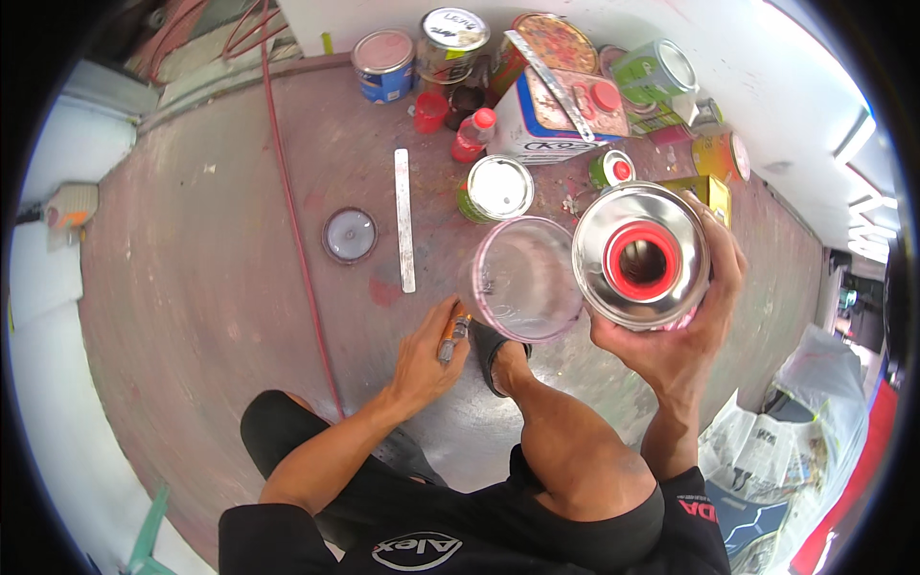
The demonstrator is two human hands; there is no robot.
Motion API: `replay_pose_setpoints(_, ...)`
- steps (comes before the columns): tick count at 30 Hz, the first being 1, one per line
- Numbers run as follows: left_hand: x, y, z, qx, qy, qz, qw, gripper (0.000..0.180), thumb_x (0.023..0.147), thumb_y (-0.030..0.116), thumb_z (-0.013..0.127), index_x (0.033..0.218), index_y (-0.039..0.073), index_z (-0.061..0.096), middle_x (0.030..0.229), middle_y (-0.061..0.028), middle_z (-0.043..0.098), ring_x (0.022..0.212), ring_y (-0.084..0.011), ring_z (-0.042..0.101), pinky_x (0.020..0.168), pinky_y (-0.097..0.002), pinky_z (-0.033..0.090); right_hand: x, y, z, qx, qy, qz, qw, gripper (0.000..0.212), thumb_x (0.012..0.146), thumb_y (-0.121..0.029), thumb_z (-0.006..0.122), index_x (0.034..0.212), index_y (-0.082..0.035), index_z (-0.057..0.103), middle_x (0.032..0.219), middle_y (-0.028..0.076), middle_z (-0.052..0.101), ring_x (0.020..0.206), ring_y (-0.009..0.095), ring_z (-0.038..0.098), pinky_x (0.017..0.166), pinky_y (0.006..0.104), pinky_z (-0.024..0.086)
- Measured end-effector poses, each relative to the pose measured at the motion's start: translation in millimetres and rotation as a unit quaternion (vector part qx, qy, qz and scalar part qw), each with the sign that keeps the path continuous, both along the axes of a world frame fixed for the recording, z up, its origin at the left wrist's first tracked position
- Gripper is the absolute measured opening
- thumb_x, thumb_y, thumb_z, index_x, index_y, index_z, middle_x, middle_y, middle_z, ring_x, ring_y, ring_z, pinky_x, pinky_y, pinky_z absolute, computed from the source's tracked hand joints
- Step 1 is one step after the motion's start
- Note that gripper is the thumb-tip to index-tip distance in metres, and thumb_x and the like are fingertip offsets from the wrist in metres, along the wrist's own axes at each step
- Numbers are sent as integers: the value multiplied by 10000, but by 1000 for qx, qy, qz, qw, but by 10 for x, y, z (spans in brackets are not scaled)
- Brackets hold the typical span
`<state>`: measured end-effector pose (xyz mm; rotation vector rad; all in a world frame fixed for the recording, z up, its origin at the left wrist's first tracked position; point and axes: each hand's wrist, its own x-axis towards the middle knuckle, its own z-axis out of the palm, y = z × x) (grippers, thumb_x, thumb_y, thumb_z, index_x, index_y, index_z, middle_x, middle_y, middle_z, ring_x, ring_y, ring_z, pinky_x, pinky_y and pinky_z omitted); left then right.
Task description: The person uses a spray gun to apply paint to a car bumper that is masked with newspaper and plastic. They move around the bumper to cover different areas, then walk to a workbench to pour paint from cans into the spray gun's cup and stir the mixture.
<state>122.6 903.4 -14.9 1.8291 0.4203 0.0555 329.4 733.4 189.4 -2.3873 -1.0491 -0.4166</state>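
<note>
My right hand (685, 340) is wrapped round a shiny metal can (591, 261) with a red ring about its open mouth. The dark inside of the can shows from above. Beside it, on the left, is a clear plastic cup (527, 278) with a pinkish rim and whitish, cloudy walls. My left hand (428, 356) is closed on a small orange-and-grey tool (454, 337), whose exact kind I cannot make out. The fingertips of that hand are close to the cup's left side; whether they also grip it is hidden.
Past the cup stand an opened-looking paint can (500, 189), a red-capped bottle (473, 134), a large rectangular tin (541, 134) and several more cans. A metal ruler (404, 220), a round lid (350, 236) and a red hose (292, 211) lie on the floor. Newspaper (757, 446) is at right.
</note>
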Motion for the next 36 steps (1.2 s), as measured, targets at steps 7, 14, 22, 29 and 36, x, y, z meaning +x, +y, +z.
replay_pose_setpoints(7, -81, 57, -144, -65, 55, 55, 995, 325, 1036, 109, 677, 1333, -22, 651, 1108, -189, 724, 945, -286, 713, 841, -388, 555, -38, -204, -1054, 238, 232, -150, 931, 1146, 683, -126, 1012, 1604, 4, 342, 1456, 185, 583, 1353, 271, 632, 1154, 402, 549)
replay_pose_setpoints(14, -147, 224, -324, 1, 25, 103, 994, 126, 1091, 126, 654, 1056, 7, 632, 830, -10, 564, 729, -110, 499, 653, -323, 424, 269, -211, -2666, 322, 336, -255, 848, 1039, 757, -179, 1000, 1539, 86, 370, 1348, 177, 682, 1257, 224, 690, 1075, 358, 553)
replay_pose_setpoints(22, -203, 412, -246, 3, -16, 144, 989, 115, 1103, 131, 651, 1098, 20, 621, 843, 31, 534, 729, -66, 458, 636, -288, 391, 627, 185, -3219, 247, 340, -303, 855, 1193, 743, -342, 1038, 1598, 123, 350, 1477, 269, 636, 1352, 324, 652, 1162, 410, 503)
replay_pose_setpoints(29, -299, 505, -279, -1, 21, 194, 981, 254, 1095, 127, 641, 1318, 15, 690, 820, 36, 561, 610, -38, 475, 539, -249, 397, 517, 53, -3084, 171, 217, -307, 911, 908, 912, -213, 862, 1617, 100, 383, 1594, 327, 480, 1496, 450, 473, 1250, 500, 390)
replay_pose_setpoints(36, -206, 558, 16, -51, 52, 265, 962, 179, 1089, 126, 652, 1201, 7, 724, 750, 42, 528, 625, -78, 473, 580, -283, 394, 163, -239, -3139, 217, 293, -321, 874, 458, 984, -131, 738, 1396, 45, 641, 1162, 170, 706, 983, 254, 669, 884, 416, 549)
